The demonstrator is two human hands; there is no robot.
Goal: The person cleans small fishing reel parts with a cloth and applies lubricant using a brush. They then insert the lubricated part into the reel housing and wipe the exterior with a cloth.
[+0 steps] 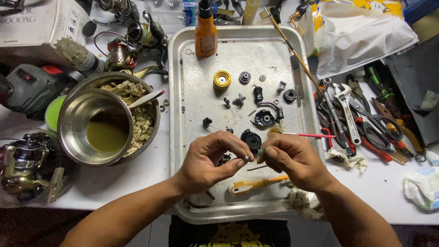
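At your far left a fishing reel (20, 160) sits on the bench (128, 187), next to a steel bowl (93, 126) of yellowish liquid nested in a second bowl of rags. Over the near end of the metal tray (176, 137), your left hand (208, 160) has its fingers clamped on a small metal ring (246, 158), pinched at thumb and fingertip. Just beside it, your right hand (292, 160) has its fingers closed around a thin red-handled brush (311, 135), its tip close to the ring. An orange-handled screwdriver (256, 184) lies under your hands. Loose reel parts (258, 98) dot the tray beyond. That ring is tiny and likely oily; a slip could send it among the pliers and wrenches (361, 119) at your right.
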